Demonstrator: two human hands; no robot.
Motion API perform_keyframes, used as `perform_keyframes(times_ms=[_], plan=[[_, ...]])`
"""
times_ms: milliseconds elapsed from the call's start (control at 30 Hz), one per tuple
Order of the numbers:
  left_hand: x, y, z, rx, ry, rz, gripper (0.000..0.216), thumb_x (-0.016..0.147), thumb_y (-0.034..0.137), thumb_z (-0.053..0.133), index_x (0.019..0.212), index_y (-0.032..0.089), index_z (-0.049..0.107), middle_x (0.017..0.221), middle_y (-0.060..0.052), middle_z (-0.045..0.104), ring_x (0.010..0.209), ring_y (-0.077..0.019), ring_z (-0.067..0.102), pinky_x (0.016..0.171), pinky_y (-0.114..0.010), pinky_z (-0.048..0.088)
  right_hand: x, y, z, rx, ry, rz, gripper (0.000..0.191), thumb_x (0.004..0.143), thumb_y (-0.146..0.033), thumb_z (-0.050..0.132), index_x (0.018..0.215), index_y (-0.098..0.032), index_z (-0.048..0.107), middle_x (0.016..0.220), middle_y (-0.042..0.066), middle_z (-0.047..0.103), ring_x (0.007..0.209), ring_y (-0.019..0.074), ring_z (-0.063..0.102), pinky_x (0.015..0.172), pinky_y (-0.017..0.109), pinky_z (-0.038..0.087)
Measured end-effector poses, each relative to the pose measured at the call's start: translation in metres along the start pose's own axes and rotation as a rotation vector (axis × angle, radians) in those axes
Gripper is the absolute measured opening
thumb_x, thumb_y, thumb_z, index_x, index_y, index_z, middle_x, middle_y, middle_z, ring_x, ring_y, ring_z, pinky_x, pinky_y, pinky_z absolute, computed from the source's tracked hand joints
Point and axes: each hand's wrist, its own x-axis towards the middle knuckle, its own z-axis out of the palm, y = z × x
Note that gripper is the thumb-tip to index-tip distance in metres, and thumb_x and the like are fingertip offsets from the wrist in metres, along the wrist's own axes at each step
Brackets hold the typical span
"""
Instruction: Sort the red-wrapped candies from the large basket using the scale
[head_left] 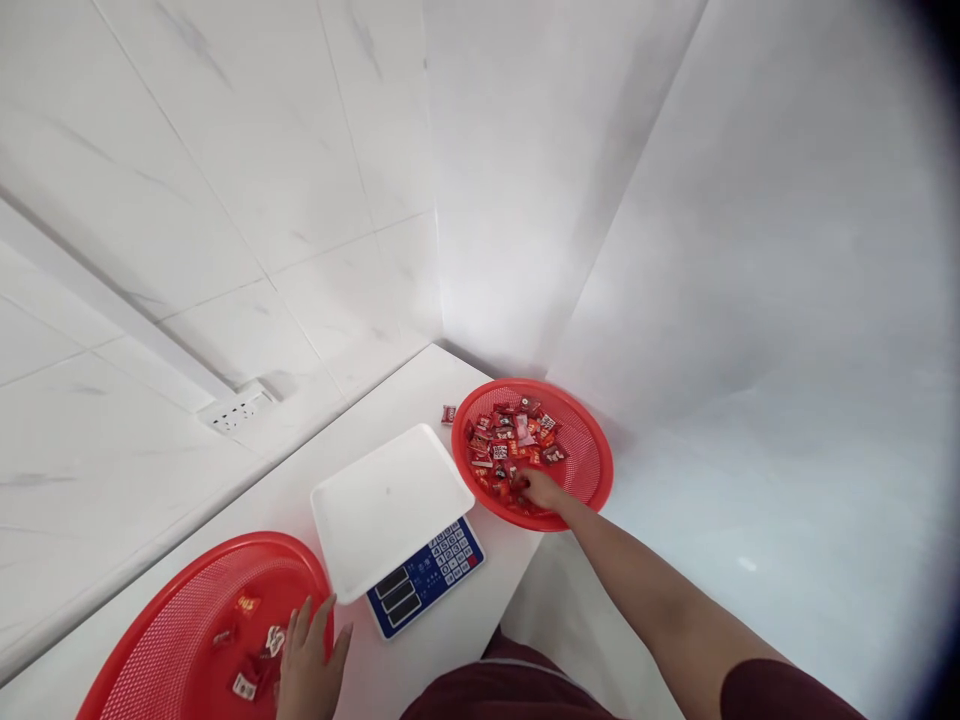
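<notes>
My right hand (541, 490) reaches into the right red mesh basket (596, 460), among many small wrapped snack packets (501, 450). Its fingers curl down at the packets, and whatever lies between them is hidden. Over the near rim of the left red basket (142, 655) is my left hand (309, 660), fingers spread, with nothing visible in it. Several loose packets (245, 685) lie on that basket's bottom. Between the two baskets stands a digital scale (427, 575) with a bare white pan (390, 500) and a blue keypad panel.
A single packet (448, 414) lies on the white table (427, 385) beside the right basket. Tiled wall (225, 200) runs along the table's far side, with a power socket (236, 408) on it. Another white wall (750, 250) rises at the right.
</notes>
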Motion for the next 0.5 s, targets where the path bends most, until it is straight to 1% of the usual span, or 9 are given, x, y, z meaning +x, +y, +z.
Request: perform_keyframes(times_ms=[67,100,167,200,233,300,367,433,500], plan=[[0.0,0.0,0.002,-0.025,-0.007,0.002,0.058,0.075,0.047,0.033,0.117,0.013,0.052,0.135,-0.016,0.043,0.131,-0.0313,0.03,0.105,-0.046,0.028,0.001,-0.003,-0.005,0.051,-0.005,-0.019,0.03,0.074,-0.015,0.051,0.102,-0.018,0.061,0.098,0.005,0.067,0.087,0.0182,0.062,0.075,0.03,0.048],[0.0,0.0,0.002,-0.035,-0.007,0.001,0.058,0.074,0.048,0.033,0.117,0.013,0.052,0.135,-0.015,0.043,0.131,-0.031,0.03,0.105,-0.046,0.028,0.002,-0.004,-0.007,0.068,0.005,-0.022,0.032,0.078,-0.017,0.046,0.107,-0.018,0.059,0.101,0.006,0.066,0.088,0.0176,0.062,0.075,0.029,0.049],[-0.001,0.0,0.001,-0.047,-0.005,0.001,0.059,0.073,0.049,0.034,0.116,0.013,0.053,0.134,-0.016,0.043,0.131,-0.0315,0.03,0.106,-0.046,0.028,0.005,-0.007,-0.009,0.083,0.03,-0.022,0.039,0.081,-0.021,0.044,0.119,-0.018,0.052,0.114,0.009,0.061,0.099,0.0181,0.06,0.08,0.03,0.048],[-0.001,0.0,0.001,-0.05,-0.003,0.001,0.059,0.073,0.049,0.034,0.115,0.012,0.053,0.134,-0.017,0.043,0.131,-0.032,0.03,0.106,-0.046,0.027,0.006,-0.009,-0.008,0.079,0.035,-0.021,0.043,0.08,-0.024,0.047,0.122,-0.019,0.05,0.123,0.011,0.056,0.106,0.0195,0.056,0.084,0.032,0.046],[-0.002,0.001,0.001,-0.054,-0.001,0.002,0.059,0.072,0.048,0.034,0.114,0.012,0.054,0.134,-0.017,0.044,0.13,-0.0322,0.031,0.106,-0.046,0.027,0.006,-0.011,-0.004,0.068,0.035,-0.018,0.049,0.076,-0.027,0.055,0.124,-0.02,0.049,0.131,0.012,0.049,0.114,0.022,0.052,0.089,0.035,0.044],[-0.003,0.002,0.002,-0.067,0.012,0.006,0.056,0.072,0.047,0.035,0.112,0.013,0.055,0.132,-0.016,0.046,0.13,-0.0316,0.032,0.106,-0.047,0.027,0.007,-0.015,0.006,0.04,0.024,-0.004,0.065,0.063,-0.029,0.069,0.125,-0.022,0.05,0.143,0.014,0.033,0.126,0.0297,0.038,0.096,0.043,0.037],[-0.005,0.003,0.004,-0.086,0.024,0.008,0.053,0.071,0.046,0.036,0.11,0.016,0.056,0.131,-0.014,0.048,0.129,-0.031,0.034,0.106,-0.048,0.028,0.006,-0.02,0.019,-0.018,0.026,0.017,0.074,0.055,-0.027,0.075,0.124,-0.027,0.051,0.148,0.012,0.021,0.132,0.0363,0.026,0.097,0.052,0.033],[-0.007,0.003,0.007,-0.107,0.034,0.008,0.05,0.071,0.046,0.038,0.109,0.019,0.057,0.132,-0.013,0.048,0.129,-0.0309,0.035,0.105,-0.049,0.029,0.005,-0.022,0.029,-0.098,0.069,-0.008,0.066,0.058,-0.026,0.073,0.121,-0.029,0.053,0.148,0.011,0.023,0.131,0.0384,0.026,0.094,0.055,0.035],[-0.008,0.001,0.01,-0.123,0.042,0.012,0.049,0.072,0.046,0.039,0.109,0.019,0.057,0.134,-0.012,0.046,0.129,-0.0309,0.035,0.105,-0.049,0.03,0.005,-0.022,0.032,-0.158,0.136,-0.1,0.049,0.066,-0.027,0.066,0.114,-0.027,0.058,0.14,0.013,0.037,0.124,0.0369,0.038,0.09,0.05,0.039]])
